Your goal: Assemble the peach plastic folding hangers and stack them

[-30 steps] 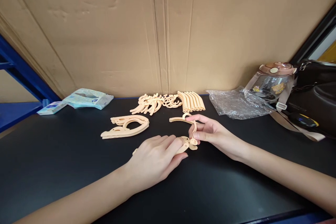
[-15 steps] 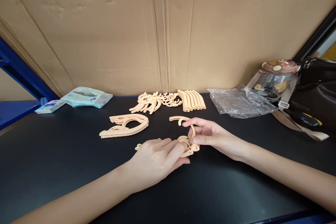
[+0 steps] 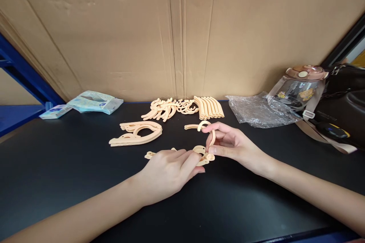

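What matters most is how the round lower end of the hook piece (image 3: 213, 139) meets the jointed piece (image 3: 197, 148). Seen from the left hand (image 3: 171, 169), that end lies between two and three o'clock; from the right hand (image 3: 232, 142), at about eight. The right hand is the nearer to the hook piece, pinching its shaft between thumb and fingers. The shaft's long axis runs roughly six to twelve o'clock, and the crook curls over towards nine past the index fingertip. The left hand is wrapped over the jointed piece, whose length runs about nine to three, just above or on the bench (image 3: 228, 209). Its middle is covered by the fingers, so I can't say whether the hook's end is seated in it or merely against it.

A loose arm piece (image 3: 190, 126) sits at ten o'clock from the right hand, partly hidden behind it. The folded stack (image 3: 135, 140) lies between ten and eleven o'clock from the left hand, well apart.

Against the frame half a second ago, the hook piece has turned: its crook now arches higher above the index finger. The left hand's hold looks much the same, and the folded stack hasn't been disturbed.
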`<state>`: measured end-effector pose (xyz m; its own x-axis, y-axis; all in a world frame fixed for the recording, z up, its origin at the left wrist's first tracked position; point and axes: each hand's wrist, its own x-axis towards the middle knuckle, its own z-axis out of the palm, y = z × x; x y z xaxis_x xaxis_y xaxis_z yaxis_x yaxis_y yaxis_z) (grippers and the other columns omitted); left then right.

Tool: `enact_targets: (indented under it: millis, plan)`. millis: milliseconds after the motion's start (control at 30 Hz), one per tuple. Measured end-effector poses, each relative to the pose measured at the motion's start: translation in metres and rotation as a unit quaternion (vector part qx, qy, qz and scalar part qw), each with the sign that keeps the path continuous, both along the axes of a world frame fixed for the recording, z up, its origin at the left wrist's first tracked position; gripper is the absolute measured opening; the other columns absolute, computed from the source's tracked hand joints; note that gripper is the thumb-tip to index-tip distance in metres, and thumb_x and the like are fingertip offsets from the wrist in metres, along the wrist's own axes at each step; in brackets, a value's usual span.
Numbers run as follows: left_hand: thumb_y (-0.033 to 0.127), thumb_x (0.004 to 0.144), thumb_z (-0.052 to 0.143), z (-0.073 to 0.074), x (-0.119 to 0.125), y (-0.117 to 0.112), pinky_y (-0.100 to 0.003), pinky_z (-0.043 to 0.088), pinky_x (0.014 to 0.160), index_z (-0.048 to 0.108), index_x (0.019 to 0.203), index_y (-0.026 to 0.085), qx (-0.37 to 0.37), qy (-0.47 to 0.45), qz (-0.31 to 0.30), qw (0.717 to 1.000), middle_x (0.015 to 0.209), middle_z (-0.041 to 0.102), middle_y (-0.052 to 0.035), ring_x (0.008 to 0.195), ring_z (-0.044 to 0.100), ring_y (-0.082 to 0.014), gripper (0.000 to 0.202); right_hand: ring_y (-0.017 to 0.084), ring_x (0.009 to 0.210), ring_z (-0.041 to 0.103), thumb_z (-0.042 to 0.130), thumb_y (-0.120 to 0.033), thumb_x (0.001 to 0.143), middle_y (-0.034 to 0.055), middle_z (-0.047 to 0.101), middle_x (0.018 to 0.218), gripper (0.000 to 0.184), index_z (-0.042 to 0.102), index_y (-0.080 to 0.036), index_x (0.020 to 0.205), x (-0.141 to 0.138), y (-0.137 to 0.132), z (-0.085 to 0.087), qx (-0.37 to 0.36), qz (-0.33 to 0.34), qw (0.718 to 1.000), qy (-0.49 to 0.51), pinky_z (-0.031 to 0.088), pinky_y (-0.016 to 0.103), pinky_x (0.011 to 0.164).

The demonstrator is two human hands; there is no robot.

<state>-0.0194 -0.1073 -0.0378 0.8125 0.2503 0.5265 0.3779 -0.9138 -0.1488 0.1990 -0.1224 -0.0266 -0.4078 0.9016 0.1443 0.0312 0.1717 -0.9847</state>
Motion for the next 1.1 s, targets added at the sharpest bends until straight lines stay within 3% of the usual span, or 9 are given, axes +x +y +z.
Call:
enact_targets:
  millis: [233, 433, 600, 667, 733, 800, 900, 1033, 1100]
  plan:
    - [0.028, 0.103, 0.033, 0.002, 0.0, -0.002, -0.024, 0.035, 0.044, 0.05, 0.089, 0.017, -0.01, -0.018, 0.019, 1.0, 0.061, 0.059, 0.0038, 0.045, 0.055, -0.0111, 0.024, 0.015, 0.072, 0.059, 0.066, -0.03, 0.084, -0.0012, 0.064, 0.079, 0.028, 0.056, -0.023, 0.109, -0.002, -0.002, -0.001, 0.081, -0.058, 0.993, -0.062, 0.047, 0.034, 0.076]
    - [0.029, 0.102, 0.035, 0.001, 0.001, -0.001, -0.024, 0.036, 0.045, 0.048, 0.089, 0.018, -0.045, -0.002, 0.039, 0.998, 0.063, 0.061, 0.0035, 0.049, 0.058, -0.0127, 0.021, 0.016, 0.074, 0.061, 0.065, -0.032, 0.085, -0.001, 0.065, 0.078, 0.026, 0.057, -0.022, 0.108, -0.003, -0.001, -0.004, 0.093, -0.072, 0.99, -0.077, 0.048, 0.035, 0.077]
    - [0.024, 0.099, 0.038, 0.001, 0.002, 0.003, -0.022, 0.041, 0.052, 0.05, 0.108, 0.018, -0.09, -0.022, 0.071, 0.993, 0.078, 0.07, 0.0013, 0.059, 0.064, -0.0122, 0.016, 0.018, 0.084, 0.064, 0.057, -0.035, 0.092, 0.0011, 0.069, 0.09, 0.039, 0.044, -0.026, 0.128, 0.002, -0.003, -0.004, 0.164, -0.086, 0.975, -0.121, 0.049, 0.036, 0.083]
    - [0.023, 0.099, 0.037, 0.002, 0.001, 0.004, -0.021, 0.042, 0.053, 0.049, 0.116, 0.018, -0.089, -0.038, 0.098, 0.99, 0.084, 0.072, 0.0002, 0.061, 0.066, -0.012, 0.022, 0.019, 0.086, 0.064, 0.054, -0.036, 0.093, 0.001, 0.068, 0.09, 0.044, 0.037, -0.027, 0.133, 0.007, 0.001, -0.005, 0.207, -0.139, 0.957, -0.151, 0.049, 0.038, 0.084]
    - [0.023, 0.098, 0.035, 0.003, -0.001, 0.005, -0.021, 0.041, 0.05, 0.048, 0.117, 0.018, -0.099, -0.043, 0.128, 0.986, 0.082, 0.072, 0.0002, 0.061, 0.067, -0.0123, 0.024, 0.02, 0.087, 0.064, 0.05, -0.036, 0.095, 0.0019, 0.068, 0.091, 0.037, 0.042, -0.027, 0.129, 0.015, 0.007, -0.007, 0.247, -0.182, 0.93, -0.204, 0.049, 0.038, 0.083]
    - [0.023, 0.097, 0.034, 0.004, -0.002, 0.006, -0.02, 0.038, 0.047, 0.049, 0.113, 0.018, -0.12, -0.04, 0.153, 0.98, 0.078, 0.071, 0.0014, 0.061, 0.066, -0.0124, 0.023, 0.021, 0.096, 0.063, 0.047, -0.032, 0.096, 0.004, 0.068, 0.103, 0.026, 0.053, -0.028, 0.121, 0.022, 0.016, -0.009, 0.285, -0.166, 0.899, -0.286, 0.049, 0.038, 0.085]
    - [0.022, 0.093, 0.036, 0.009, -0.004, 0.006, -0.02, 0.034, 0.046, 0.051, 0.105, 0.02, -0.126, -0.043, 0.188, 0.973, 0.071, 0.068, 0.0038, 0.054, 0.062, -0.0124, 0.019, 0.023, 0.106, 0.06, 0.047, -0.024, 0.094, 0.0039, 0.065, 0.118, 0.024, 0.06, -0.028, 0.115, 0.028, 0.024, -0.012, 0.317, -0.122, 0.858, -0.386, 0.049, 0.041, 0.088]
    - [0.026, 0.095, 0.036, 0.019, -0.007, 0.005, -0.021, 0.031, 0.045, 0.052, 0.102, 0.02, -0.138, -0.066, 0.224, 0.963, 0.062, 0.063, 0.0058, 0.049, 0.058, -0.0127, 0.019, 0.023, 0.093, 0.063, 0.045, -0.014, 0.091, 0.0059, 0.068, 0.104, 0.029, 0.058, -0.022, 0.116, 0.028, 0.026, -0.012, 0.325, -0.144, 0.818, -0.452, 0.051, 0.04, 0.082]
    - [0.031, 0.099, 0.032, 0.025, -0.008, 0.005, -0.022, 0.032, 0.046, 0.055, 0.098, 0.021, -0.157, -0.083, 0.227, 0.958, 0.063, 0.064, 0.0051, 0.05, 0.058, -0.0125, 0.026, 0.024, 0.093, 0.062, 0.045, -0.017, 0.092, 0.0078, 0.067, 0.1, 0.026, 0.059, -0.019, 0.114, 0.027, 0.026, -0.013, 0.336, -0.142, 0.8, -0.477, 0.05, 0.041, 0.081]
